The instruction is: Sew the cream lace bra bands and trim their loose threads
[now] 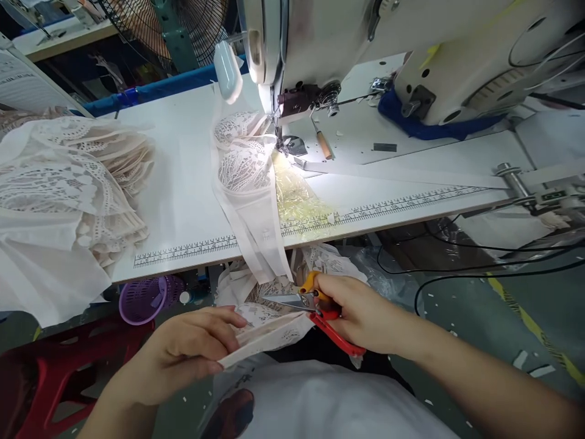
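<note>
1. Head view, hands: two bare hands are in sight. The left hand (196,347) pinches one pale lace piece (274,341) along its edge, between thumb and fingers. The right hand (354,311) is wrapped around one pair of scissors (302,300), with one red handle and one orange-yellow one.
2. Head view, place: the held lace piece lies between the hands, above the person's lap and below the table edge; the scissors' blades point left, over the fabric.
3. Head view, counts: one sewing machine (320,36) stands over one white table (178,177). One lace garment (249,167) sits at the needle and hangs over the front edge. One stack of lace pieces (55,177) lies at left, its layers too many to count. One wooden-handled tool (323,145), one purple basket (141,303), one red stool (50,372) and one fan (183,30) also show.
4. Head view, hard to make out: the right fingers are mostly hidden behind the palm and handles; whether the blades touch the fabric is unclear. The stack, stool and machine are cut off by the frame. Fabric below the table overlaps too much to count.
</note>
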Tool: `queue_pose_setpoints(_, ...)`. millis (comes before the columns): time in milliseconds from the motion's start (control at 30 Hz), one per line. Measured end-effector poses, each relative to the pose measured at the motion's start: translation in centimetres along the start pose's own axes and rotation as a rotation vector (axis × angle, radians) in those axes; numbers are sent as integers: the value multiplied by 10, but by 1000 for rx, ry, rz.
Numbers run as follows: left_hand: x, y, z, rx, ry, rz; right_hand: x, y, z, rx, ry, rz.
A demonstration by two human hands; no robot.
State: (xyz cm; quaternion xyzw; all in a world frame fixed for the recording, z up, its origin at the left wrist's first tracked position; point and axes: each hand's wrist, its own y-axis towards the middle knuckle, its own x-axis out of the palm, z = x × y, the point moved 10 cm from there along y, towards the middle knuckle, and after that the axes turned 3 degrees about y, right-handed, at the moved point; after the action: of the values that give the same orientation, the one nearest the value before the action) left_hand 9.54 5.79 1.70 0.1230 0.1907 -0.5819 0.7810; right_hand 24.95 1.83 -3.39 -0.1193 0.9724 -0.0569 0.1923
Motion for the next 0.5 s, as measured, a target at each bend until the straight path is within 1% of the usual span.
queue_pose_setpoints(67, 2, 1, -1, -34, -77, -39, 0, -2, 0, -5, -7, 4)
queue_pose_setpoints(133, 0, 1, -6, -85, -62, -6, -1, -5, 1, -9, -20, 15)
queue_pose_setpoints(267, -14, -1, -25, -224, 84, 233, -1, -10, 3, -12, -77, 32)
queue_pose_setpoints(333, -17, -3, -33, -283, 117, 336, -1, -13, 3, -25, -102, 48)
queue_pose_setpoints(433, -20, -7, -42, -360, 112, 446, 0, -18, 5, -59, -140, 85)
queue_pose_setpoints(500, -20, -8, -46, -402, 87, 486, 3, -22, 11, -56, -155, 84)
